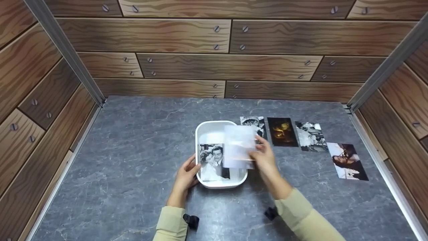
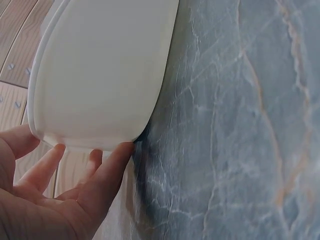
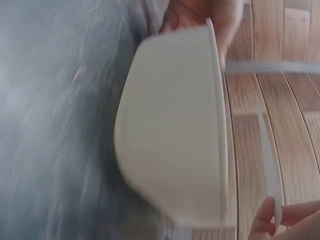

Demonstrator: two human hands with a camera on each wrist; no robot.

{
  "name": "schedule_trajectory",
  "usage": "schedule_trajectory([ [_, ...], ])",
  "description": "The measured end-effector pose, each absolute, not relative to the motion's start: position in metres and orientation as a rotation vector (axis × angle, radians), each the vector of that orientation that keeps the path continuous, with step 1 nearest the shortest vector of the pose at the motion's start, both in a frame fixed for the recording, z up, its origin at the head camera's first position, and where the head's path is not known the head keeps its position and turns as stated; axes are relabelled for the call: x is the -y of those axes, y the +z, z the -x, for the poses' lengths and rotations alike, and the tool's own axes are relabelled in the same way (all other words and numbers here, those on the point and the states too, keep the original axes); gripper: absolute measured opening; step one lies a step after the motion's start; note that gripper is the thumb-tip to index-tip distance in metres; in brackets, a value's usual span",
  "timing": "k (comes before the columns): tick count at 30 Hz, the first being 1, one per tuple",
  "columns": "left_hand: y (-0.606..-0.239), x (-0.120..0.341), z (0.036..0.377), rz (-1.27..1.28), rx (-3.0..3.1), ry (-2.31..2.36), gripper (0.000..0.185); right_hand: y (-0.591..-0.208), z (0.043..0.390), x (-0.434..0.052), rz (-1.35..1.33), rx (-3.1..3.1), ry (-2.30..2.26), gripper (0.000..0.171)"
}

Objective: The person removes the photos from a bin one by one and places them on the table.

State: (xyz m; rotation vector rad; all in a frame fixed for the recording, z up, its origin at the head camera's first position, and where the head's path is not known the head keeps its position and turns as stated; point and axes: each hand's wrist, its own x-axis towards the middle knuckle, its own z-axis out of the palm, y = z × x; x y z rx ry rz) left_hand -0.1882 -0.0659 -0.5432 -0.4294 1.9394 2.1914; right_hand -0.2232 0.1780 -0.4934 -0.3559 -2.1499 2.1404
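On the grey marbled counter [image 1: 133,187], the left hand [image 1: 184,177] rests against the near left corner of a white tray [image 1: 204,129], its fingers straight and spread along the outer wall rather than curled round anything; the left wrist view shows the fingertips [image 2: 116,159] touching the tray's side just above the counter, which looks like a steadying touch that keeps the light tray from sliding. Inside the tray, along its left half, lies a black-and-white photo of a couple [image 1: 214,162], flat on the bottom and face up. Over the right half of the tray hangs a blurred print [image 1: 239,147], pale side toward the camera and tilted, pinched at its right edge by the right hand [image 1: 264,155]; the right wrist view shows thumb and fingers closed on the thin edge of that sheet, held above the rim and not yet touching the tray. So the print sits between the two hands, just right of the couple's photo and directly above the open tray. Farther right, a row of four more photos [image 1: 312,135] lies face up on the counter, well apart from the left hand and within easy reach of the right.
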Motion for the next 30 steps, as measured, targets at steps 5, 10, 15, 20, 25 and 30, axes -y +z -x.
schedule_trajectory([
  [5, -0.543, 0.066, 0.189, 0.433, -1.956, 2.172, 0.053, -0.494, 0.211, -0.224, 0.452, 2.087, 2.176, 0.063],
  [10, -0.543, 0.066, 0.189, 0.439, -1.972, 2.161, 0.053, -0.506, 0.202, -0.259, 0.506, 2.114, 2.16, 0.065],
  [15, -0.544, 0.065, 0.189, 0.456, -1.956, 2.168, 0.053, -0.528, 0.194, -0.276, 0.536, 2.25, 2.113, 0.067],
  [20, -0.546, 0.064, 0.189, 0.481, -1.962, 2.138, 0.053, -0.548, 0.185, -0.279, 0.54, 2.414, 2.048, 0.066],
  [25, -0.545, 0.065, 0.189, 0.491, -1.985, 2.132, 0.053, -0.554, 0.184, -0.276, 0.499, 2.482, 1.989, 0.062],
  [30, -0.544, 0.066, 0.188, 0.479, -1.955, 2.162, 0.053, -0.556, 0.186, -0.276, 0.528, 2.553, 1.873, 0.059],
])
